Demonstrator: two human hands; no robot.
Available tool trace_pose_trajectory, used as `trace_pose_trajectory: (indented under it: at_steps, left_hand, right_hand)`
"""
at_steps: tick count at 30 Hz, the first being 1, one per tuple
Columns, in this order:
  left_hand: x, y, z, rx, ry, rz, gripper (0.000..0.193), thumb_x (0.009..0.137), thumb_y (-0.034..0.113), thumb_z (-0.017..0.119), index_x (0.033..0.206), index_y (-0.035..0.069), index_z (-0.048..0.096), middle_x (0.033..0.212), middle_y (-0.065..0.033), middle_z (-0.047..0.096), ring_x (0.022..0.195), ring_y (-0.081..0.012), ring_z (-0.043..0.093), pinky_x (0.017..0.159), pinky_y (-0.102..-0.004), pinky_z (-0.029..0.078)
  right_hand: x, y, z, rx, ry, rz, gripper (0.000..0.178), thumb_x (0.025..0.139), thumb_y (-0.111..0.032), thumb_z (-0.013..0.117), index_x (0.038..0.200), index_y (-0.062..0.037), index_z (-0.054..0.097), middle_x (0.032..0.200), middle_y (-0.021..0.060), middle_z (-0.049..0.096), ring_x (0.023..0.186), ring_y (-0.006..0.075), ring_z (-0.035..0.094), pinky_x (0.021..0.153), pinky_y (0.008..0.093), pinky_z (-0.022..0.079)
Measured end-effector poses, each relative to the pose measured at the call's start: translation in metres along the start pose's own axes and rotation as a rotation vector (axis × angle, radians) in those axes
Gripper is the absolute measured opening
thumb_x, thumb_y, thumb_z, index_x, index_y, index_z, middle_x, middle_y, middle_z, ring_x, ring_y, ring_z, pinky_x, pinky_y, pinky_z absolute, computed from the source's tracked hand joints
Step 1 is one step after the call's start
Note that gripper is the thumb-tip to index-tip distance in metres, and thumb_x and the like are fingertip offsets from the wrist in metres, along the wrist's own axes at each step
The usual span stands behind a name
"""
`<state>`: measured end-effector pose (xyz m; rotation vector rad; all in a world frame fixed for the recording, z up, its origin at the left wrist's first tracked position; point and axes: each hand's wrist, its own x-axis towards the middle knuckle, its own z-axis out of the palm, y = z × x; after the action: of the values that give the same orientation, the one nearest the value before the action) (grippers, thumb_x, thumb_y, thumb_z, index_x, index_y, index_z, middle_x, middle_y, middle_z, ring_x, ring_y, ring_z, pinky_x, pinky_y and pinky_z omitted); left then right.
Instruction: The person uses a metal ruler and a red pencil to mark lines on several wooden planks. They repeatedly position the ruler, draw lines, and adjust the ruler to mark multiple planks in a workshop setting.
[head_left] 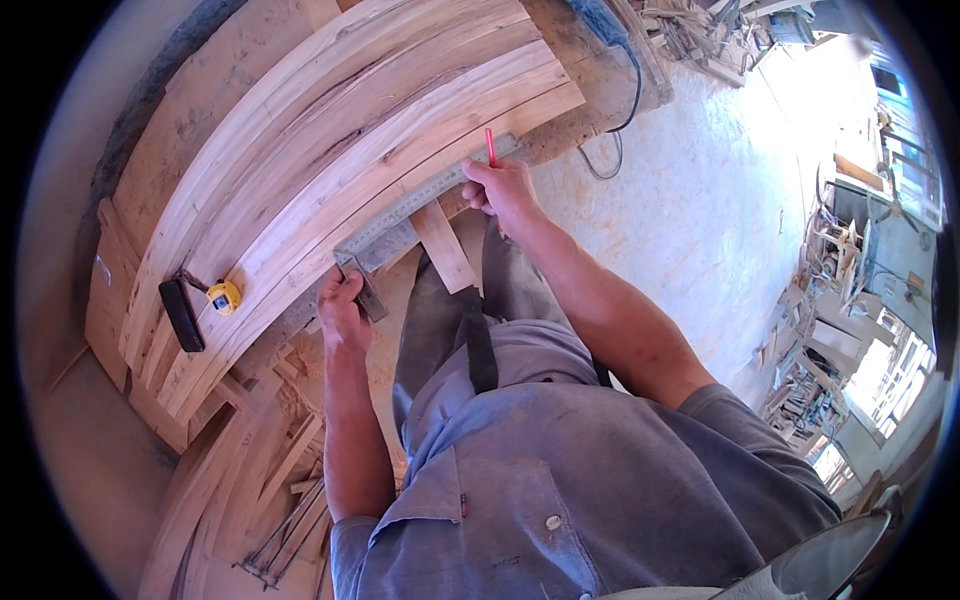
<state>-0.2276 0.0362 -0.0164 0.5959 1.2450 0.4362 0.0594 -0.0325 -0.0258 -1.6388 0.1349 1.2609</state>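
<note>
Standing over a stack of pale wooden boards, we take these boards as our landmark and list what lies about them.

Item one: a metal square, its long graduated blade lying along the near edge of the boards, its darker stock at the blade's left end, hanging just off that edge.

Item two: our left hand, at the near edge of the boards, fingers curled shut around the stock of the square.

Item three: our right hand, at the blade's right end, touching it, fingers pinched closed on a red pencil whose upper end stands over the near right corner of the boards.

Item four: a short wooden offcut, jutting out from under the blade toward us, below the near edge of the boards.

Item five: a yellow tape measure, resting on the left end of the boards, with a black oblong object just beside it; we cannot tell what kind.

Item six: a black cable, trailing over the pale floor to the right of the boards.

Item seven: loose timber scraps, lying below the boards' left end.
</note>
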Motion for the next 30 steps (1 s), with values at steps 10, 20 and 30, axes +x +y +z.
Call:
trace_pose_trajectory:
  at_steps: [10, 20, 30]
  left_hand:
    - [0.003, -0.005, 0.001, -0.05, 0.036, 0.047, 0.023, 0.091, 0.01, 0.057, 0.11, 0.001, 0.066, 0.09, -0.0031, 0.065, 0.079, -0.0147, 0.06, 0.072, -0.0276, 0.047]
    - [0.004, 0.006, 0.021, 0.028, 0.175, -0.042, 0.028, 0.095, 0.031, 0.064, 0.083, 0.006, 0.06, 0.069, -0.0089, 0.061, 0.057, -0.0184, 0.057, 0.055, -0.0326, 0.045]
    - [0.005, 0.021, 0.033, 0.171, 0.27, -0.08, 0.028, 0.091, 0.03, 0.066, 0.085, 0.003, 0.064, 0.064, -0.0089, 0.06, 0.051, -0.0186, 0.057, 0.049, -0.0336, 0.044]
  right_hand:
    - [0.005, 0.007, 0.004, -0.002, 0.022, -0.024, 0.023, 0.087, -0.025, 0.073, 0.08, -0.0037, 0.067, 0.064, 0.0054, 0.064, 0.049, 0.0106, 0.057, 0.044, 0.0239, 0.043]
    - [0.002, 0.003, 0.003, -0.061, 0.057, -0.041, 0.023, 0.085, -0.026, 0.075, 0.078, -0.0068, 0.065, 0.064, 0.0047, 0.064, 0.047, 0.0103, 0.055, 0.042, 0.0236, 0.039]
    - [0.0, 0.0, 0.006, -0.09, 0.081, -0.048, 0.023, 0.087, -0.025, 0.074, 0.078, -0.0058, 0.065, 0.063, 0.0052, 0.062, 0.046, 0.0102, 0.052, 0.039, 0.0231, 0.033]
